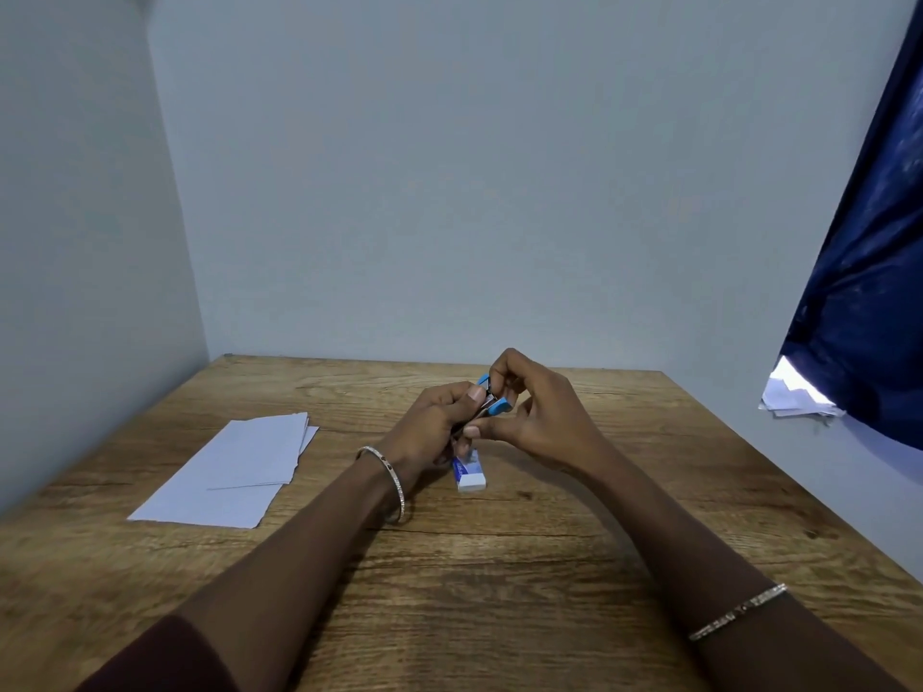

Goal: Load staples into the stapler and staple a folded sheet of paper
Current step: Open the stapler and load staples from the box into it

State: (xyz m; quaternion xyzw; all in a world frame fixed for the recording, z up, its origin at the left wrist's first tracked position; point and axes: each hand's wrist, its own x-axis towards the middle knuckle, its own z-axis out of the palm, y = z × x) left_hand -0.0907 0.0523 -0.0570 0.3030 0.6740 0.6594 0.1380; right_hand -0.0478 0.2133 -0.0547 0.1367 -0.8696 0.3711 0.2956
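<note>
The left hand (434,422) clasps the small, stiff, light stapler (487,399) by its body while the right hand (539,412) pinches its blue top.

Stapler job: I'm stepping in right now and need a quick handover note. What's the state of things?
Left hand: holds the blue stapler above the table.
Right hand: fingers pinch at the stapler's top end.
Staple box: on the table, just under the hands.
Paper sheets: lie to the left, untouched.
Done: stapler picked up; whether staples are in, cannot tell.
Left: finish loading, staple the paper.
</note>
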